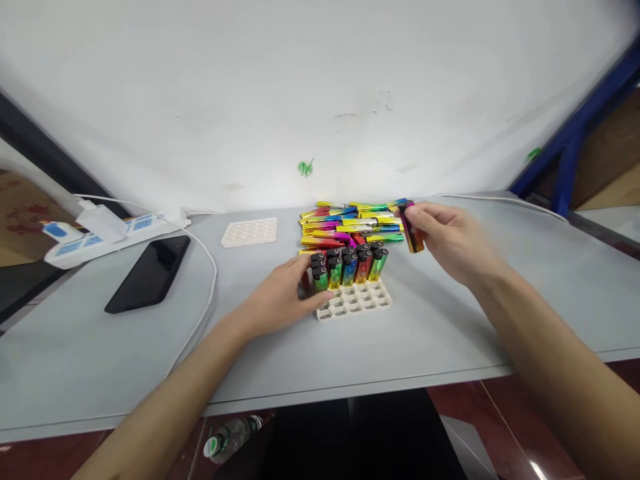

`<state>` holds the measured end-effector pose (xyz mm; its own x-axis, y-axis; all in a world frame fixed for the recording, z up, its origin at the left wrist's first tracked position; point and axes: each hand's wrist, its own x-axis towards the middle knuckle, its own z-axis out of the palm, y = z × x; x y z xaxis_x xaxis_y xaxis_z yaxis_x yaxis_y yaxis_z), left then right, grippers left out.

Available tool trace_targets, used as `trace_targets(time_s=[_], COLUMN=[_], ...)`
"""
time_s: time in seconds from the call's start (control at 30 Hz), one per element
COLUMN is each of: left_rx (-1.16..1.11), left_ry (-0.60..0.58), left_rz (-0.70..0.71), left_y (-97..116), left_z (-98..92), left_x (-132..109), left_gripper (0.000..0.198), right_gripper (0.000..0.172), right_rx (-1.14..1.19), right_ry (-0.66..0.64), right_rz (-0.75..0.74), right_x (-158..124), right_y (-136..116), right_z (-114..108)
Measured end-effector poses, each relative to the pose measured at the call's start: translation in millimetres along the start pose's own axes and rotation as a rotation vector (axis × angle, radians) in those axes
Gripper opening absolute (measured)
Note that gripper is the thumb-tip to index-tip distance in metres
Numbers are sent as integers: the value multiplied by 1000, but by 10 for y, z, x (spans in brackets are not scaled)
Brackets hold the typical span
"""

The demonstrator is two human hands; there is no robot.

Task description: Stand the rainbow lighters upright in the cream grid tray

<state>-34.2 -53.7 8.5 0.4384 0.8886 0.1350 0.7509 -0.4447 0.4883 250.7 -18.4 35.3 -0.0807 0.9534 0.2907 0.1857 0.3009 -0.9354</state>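
My right hand pinches a rainbow-coloured lighter just right of a pile of colourful lighters lying at the back of the grey table. My left hand rests on the table with its fingers against the left side of a cream grid tray. Several lighters with black tops stand upright in the tray's far rows; the near cells are bare.
A second cream grid tray lies back left. A black phone on a white cable and a white power strip sit at the left. A bottle lies below the table's front edge.
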Motion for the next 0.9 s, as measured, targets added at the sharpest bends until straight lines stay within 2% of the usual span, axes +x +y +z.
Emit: trace_targets(time_s=[0.13,0.2,0.3,0.47,0.8,0.9], left_rx=[-10,-35,-84,-141,-123,-131], left_ry=[-7,-7,-11,-20,36,37], left_rz=[-2,3,9,19,0,-32], left_y=[-3,3,15,47,40,51], left_z=[2,2,2,-6,54,67], left_x=[2,1,-2,-9,-1,7], left_gripper=[42,44,46,48,50,49], right_gripper=[18,21,27,19,13,15], right_rx=[173,165,-18,-328,-406,-503], right_ry=[-30,-94,-154,-243,-236,-191], right_rz=[-133,-186,-264,-471,-588,-665], right_x=[-74,-146,-281,-438,-422,-405], right_y=[-95,-123,-119,-9,45,24], right_z=[64,168,369,613,678,682])
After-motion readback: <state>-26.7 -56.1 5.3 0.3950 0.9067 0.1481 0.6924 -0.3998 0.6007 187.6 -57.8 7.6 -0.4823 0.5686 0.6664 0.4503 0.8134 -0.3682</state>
